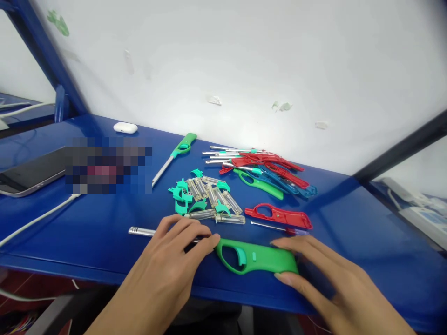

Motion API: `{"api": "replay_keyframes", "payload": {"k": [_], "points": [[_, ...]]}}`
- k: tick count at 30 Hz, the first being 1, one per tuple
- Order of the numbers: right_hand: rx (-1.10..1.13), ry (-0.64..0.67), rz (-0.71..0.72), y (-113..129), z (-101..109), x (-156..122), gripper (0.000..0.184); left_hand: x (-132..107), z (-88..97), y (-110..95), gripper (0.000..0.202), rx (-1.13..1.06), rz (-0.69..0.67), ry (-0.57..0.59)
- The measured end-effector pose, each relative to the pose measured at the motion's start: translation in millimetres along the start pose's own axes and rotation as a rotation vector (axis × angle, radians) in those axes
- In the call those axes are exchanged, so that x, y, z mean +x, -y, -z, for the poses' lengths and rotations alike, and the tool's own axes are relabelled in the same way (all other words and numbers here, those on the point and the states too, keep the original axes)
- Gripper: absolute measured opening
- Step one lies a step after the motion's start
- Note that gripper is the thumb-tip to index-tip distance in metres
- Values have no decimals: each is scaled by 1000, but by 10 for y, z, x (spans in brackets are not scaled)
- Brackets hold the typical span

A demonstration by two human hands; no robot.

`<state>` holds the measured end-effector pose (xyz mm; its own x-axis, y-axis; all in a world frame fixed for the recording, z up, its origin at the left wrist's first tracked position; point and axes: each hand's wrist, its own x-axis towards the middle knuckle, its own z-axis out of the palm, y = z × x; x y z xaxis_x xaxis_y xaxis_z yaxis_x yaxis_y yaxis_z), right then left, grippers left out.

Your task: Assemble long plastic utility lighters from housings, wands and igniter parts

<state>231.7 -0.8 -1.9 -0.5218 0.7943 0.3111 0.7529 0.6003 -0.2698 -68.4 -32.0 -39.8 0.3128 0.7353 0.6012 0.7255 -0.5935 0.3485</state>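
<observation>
A green long-nosed gas lighter lies across the front of the blue table, its metal barrel pointing left and its teal trigger showing in the loop. My left hand closes over the barrel where it meets the green body, thumb at the joint. At the other end, the fingers and thumb of my right hand grip the handle's butt from both sides. Just behind lie a red lighter half-shell and a screwdriver. Clear fuel tanks and teal triggers are heaped behind my left hand.
Red, blue and green casings with metal barrels form a pile at the back. Another green lighter lies farther left. A phone, a white cable and a white earbud case are at the left. The wall stands behind.
</observation>
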Motion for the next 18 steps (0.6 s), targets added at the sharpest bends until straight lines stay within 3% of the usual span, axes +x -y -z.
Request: {"api": "replay_keyframes", "payload": {"k": [4,10,18], "points": [[45,-21,-7,4,-50,66,37,6,46,-17,43,21,-15,-48],[189,-56,-17,195,-214,191,15,-109,63,-17,63,130,-32,-88],[251,-183,68,288,-278,224,18,-68,37,-30,54,175,-65,-52]]}}
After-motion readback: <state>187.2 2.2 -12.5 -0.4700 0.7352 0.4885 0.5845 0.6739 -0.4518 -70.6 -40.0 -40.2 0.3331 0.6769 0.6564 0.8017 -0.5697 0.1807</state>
